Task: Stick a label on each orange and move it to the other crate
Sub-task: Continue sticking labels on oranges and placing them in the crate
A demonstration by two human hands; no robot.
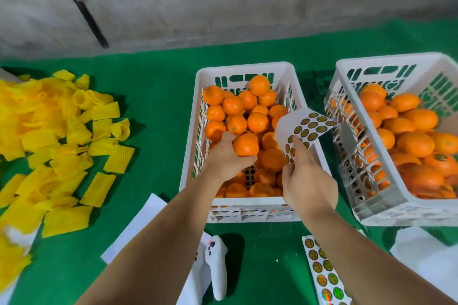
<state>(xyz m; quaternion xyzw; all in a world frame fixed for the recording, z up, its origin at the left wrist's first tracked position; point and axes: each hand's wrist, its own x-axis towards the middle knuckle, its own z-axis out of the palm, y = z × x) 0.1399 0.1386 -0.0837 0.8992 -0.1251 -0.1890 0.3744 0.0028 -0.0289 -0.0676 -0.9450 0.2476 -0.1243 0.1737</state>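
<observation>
Two white slatted crates stand on the green table, both holding several oranges: the middle crate (pixel 247 208) and the right crate (pixel 386 208). My left hand (pixel 224 156) reaches into the middle crate and grips one orange (pixel 245 145) from the left and below. My right hand (pixel 307 181) hovers over the same crate's right side and pinches a curled white sheet of round gold-and-black labels (pixel 307 126), index finger lying along it. No label shows on the held orange.
A heap of yellow foam net sleeves (pixel 57 146) covers the table's left. Near the front edge lie a white controller (pixel 218 267), white paper (pixel 138 225), another label sheet (pixel 322 272) and a white bag (pixel 426 247). A grey wall stands behind.
</observation>
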